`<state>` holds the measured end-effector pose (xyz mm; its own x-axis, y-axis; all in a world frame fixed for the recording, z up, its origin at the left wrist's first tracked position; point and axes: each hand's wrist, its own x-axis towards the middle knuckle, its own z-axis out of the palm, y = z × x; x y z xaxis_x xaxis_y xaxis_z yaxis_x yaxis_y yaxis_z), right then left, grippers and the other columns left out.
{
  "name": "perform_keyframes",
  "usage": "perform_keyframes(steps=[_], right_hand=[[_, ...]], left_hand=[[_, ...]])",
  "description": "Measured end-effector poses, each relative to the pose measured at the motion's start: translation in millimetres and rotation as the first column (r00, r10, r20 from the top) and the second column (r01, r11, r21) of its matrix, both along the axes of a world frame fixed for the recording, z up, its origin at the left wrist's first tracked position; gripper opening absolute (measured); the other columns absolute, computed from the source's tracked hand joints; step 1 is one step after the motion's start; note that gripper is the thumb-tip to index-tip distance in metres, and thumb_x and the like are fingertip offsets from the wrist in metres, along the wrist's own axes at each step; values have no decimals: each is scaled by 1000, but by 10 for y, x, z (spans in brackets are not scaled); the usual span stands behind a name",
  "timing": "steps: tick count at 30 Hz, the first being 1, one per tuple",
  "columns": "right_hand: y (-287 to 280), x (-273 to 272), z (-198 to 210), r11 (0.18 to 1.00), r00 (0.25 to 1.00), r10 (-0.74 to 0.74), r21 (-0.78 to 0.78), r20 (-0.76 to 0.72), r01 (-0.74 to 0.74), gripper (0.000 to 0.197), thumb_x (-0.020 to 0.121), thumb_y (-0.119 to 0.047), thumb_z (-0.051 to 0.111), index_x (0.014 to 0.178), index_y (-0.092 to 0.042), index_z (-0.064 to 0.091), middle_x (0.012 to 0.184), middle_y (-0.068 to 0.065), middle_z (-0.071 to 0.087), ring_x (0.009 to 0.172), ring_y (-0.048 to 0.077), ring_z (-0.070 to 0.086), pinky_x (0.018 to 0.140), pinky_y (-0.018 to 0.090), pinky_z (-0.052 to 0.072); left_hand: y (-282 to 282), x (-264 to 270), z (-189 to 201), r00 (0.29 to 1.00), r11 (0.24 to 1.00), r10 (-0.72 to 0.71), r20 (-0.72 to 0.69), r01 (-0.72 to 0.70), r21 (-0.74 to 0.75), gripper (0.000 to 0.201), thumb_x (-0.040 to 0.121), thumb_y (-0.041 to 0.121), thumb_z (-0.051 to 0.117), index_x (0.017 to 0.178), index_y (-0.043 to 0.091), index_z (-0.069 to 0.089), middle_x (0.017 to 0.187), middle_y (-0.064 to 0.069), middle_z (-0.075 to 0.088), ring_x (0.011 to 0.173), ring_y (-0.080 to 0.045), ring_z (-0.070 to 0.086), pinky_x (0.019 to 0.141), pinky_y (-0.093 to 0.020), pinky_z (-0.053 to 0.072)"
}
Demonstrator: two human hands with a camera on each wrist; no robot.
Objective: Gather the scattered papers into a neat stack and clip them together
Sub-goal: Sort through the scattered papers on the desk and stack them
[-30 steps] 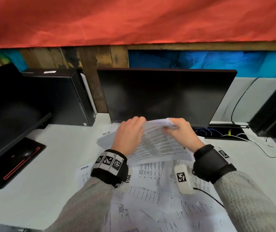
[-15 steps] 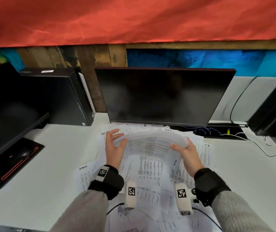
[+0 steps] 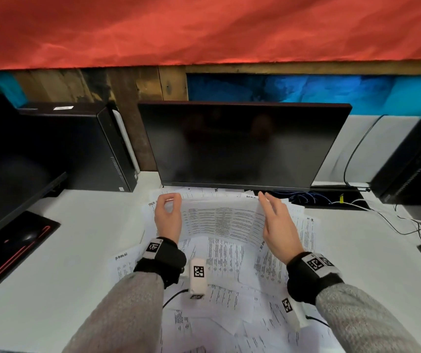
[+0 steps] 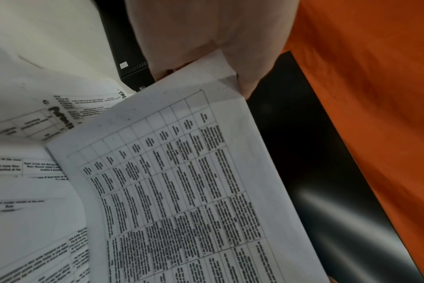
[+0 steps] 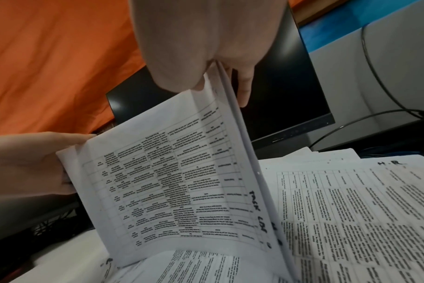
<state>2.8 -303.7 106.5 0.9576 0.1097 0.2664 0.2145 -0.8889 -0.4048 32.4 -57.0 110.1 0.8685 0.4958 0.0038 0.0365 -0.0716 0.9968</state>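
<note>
Sheaf: small bundle of printed sheets point(image 3: 223, 221) w/ table grid, held up between both hands just in front of the center monitor point(image 3: 242, 146), bowed, its lower edge down on the loose pages.
Left hand: left hand point(image 3: 168, 217) at sheaf's left edge, below monitor's left corner; thumb & fingers curled round the edge, pinching it (left wrist cam shows paper corner caught between thumb and fingers).
Right hand: right hand point(image 3: 278, 225) at sheaf's right edge, under monitor's right half; fingers long & nearly straight behind the sheets, thumb in front, edge nipped between them per right wrist cam.
Loose papers: scattered papers point(image 3: 229, 261) spread on white desk point(image 3: 77, 250) from monitor base back toward the person, overlapping at odd angles; one to the right of sheaf has handwritten "H.R." near its top.
Clip: can't spot one.
Left of monitor: black PC tower point(image 3: 94, 146), second dark screen point(image 3: 8, 174) further left, black pad w/ red line point(image 3: 13, 248) in front of it.
Right of monitor: cables point(image 3: 395, 220) on desk, another black unit point(image 3: 416, 159).
Above monitor: red cloth point(image 3: 204, 29).
</note>
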Motion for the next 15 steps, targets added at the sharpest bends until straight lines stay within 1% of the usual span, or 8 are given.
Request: perform_keyframes(steps=[2, 4, 7, 9, 10, 12, 13, 15], right_hand=[[29, 20, 31, 997, 1000, -4, 72, -25, 6, 54, 88, 5, 47, 137, -15, 42, 120, 5, 46, 97, 23, 56, 74, 28, 49], [54, 50, 80, 988, 998, -30, 147, -49, 37, 31, 90, 2, 47, 116, -15, 49, 108, 2, 45, 79, 19, 54, 61, 22, 40], [63, 63, 145, 980, 997, -47, 190, -62, 58, 20, 92, 0, 46, 104, -15, 50, 101, -2, 45, 78, 14, 49, 63, 18, 36], [90, 61, 185, 981, 998, -20, 193, -55, 30, 18, 91, 0, 46, 102, -13, 51, 98, -3, 45, 79, 12, 47, 60, 14, 34], [111, 68, 195, 979, 999, -4, 202, -42, 13, 17, 91, 0, 45, 101, -12, 52, 96, -4, 46, 78, 12, 46, 59, 14, 34], [133, 76, 196, 967, 1000, 21, 253, -6, -19, 16, 92, -1, 45, 99, -14, 53, 94, -4, 50, 78, 10, 48, 62, 15, 36], [126, 73, 181, 950, 1000, 11, 311, 9, -14, 16, 94, -3, 46, 101, -16, 52, 97, -3, 53, 81, 9, 51, 67, 15, 39], [57, 42, 125, 861, 997, -78, 505, 4, 65, 29, 93, -7, 53, 120, -15, 49, 117, -2, 53, 100, 9, 53, 87, 25, 45]], left_hand=[[11, -18, 31, 1000, 995, -28, -13, 29, 92, 17, 96, 27, 49, 99, 14, 59, 102, -4, 59, 96, -23, 57, 69, -21, 40], [31, -28, 26, 998, 894, -13, -68, 42, 446, 27, 98, 28, 39, 99, 13, 62, 104, -7, 56, 101, -27, 54, 81, -28, 39], [-90, -62, 83, 984, 378, -36, -174, 174, 909, 53, 93, 51, 19, 98, 24, 65, 108, 1, 54, 112, -22, 49, 112, -49, 12], [-331, -86, 161, 930, 123, -212, -300, 330, 936, 56, 91, 62, 21, 110, 27, 60, 110, 7, 56, 113, -15, 50, 116, -50, 5], [-456, -94, 183, 888, 45, -292, -354, 383, 923, 46, 93, 57, 30, 117, 25, 54, 109, 7, 57, 108, -13, 53, 116, -47, 15], [-644, -99, 237, 848, -20, -366, -385, 406, 914, 31, 94, 25, 46, 125, 20, 46, 94, 4, 55, 85, -14, 56, 94, -32, 43], [-694, -97, 282, 854, -25, -368, -367, 385, 923, 33, 92, 12, 47, 124, 18, 45, 87, 3, 53, 75, -14, 53, 77, -27, 45], [-672, -89, 386, 876, 8, -354, -327, 353, 936, 32, 91, 3, 45, 119, 17, 49, 85, 2, 56, 71, -16, 53, 67, -26, 41]])
